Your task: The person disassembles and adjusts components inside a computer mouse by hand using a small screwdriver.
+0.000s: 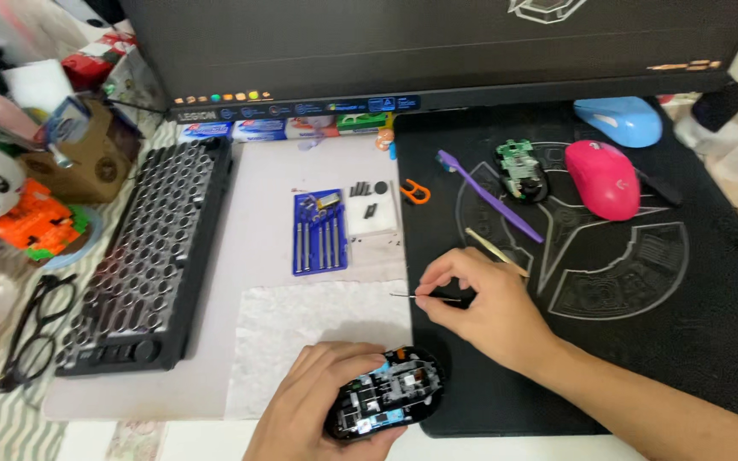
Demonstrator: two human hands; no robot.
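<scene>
While the left hand grips an opened mouse base at the near desk edge, the right hand pinches a thin tool just above it; a pink mouse shell lies well apart on the black mat.

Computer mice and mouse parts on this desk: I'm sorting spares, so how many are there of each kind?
Whole mice with shells on: 2, the glossy pink mouse and the pale blue mouse.
Opened black mouse bases with bare circuit boards: 2, one in the left hand at, one on the black mat at.
Total: 4.
</scene>
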